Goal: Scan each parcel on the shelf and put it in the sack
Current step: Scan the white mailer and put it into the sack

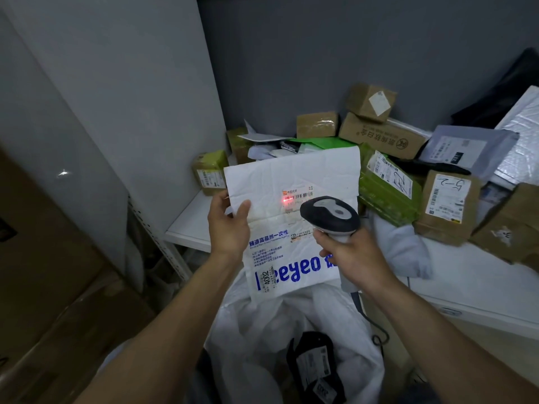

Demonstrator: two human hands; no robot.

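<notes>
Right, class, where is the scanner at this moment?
In the head view, the scanner is right of centre, gripped by the right hand and aimed at the white parcel, above the sack.

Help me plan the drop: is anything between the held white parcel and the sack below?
Nothing visible does. The white parcel, held by the left hand, hangs just above the open sack; a black parcel lies inside, low down.

White mailer: one
Barcode scanner: one
Brown cardboard boxes on the shelf: at least five
Green-taped parcels on the shelf: three
White sack below the shelf: one
</notes>
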